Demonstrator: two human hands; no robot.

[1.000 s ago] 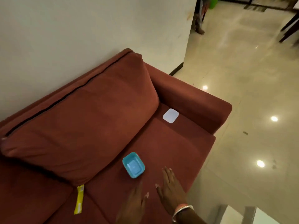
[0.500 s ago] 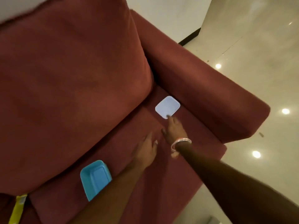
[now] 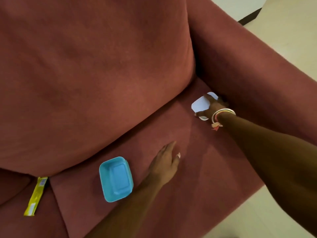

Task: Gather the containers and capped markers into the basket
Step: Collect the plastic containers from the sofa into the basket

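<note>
Right hand [image 3: 211, 107]: I am seeing thumb and fingers curling round the white lid [image 3: 200, 103], which is lying on the seat cushion [image 3: 205, 169] against the armrest [image 3: 257, 79].
Left hand [image 3: 165, 164]: hovering slack beside the blue container [image 3: 116, 179], holding nothing.
Risk: lid lying flat — fingertips could be skidding it into the armrest gap.
Room: armrest blocking the far side, open cushion nearer me; basket not showing.

Nothing here can actually be read. The yellow sachet [image 3: 36, 196] wedged in the gap between the seat cushions carries some small print and a pale label patch near each end, but it is all too blurred to make out. The blue container [image 3: 116, 179] and the white lid [image 3: 200, 103] look plain.
</note>
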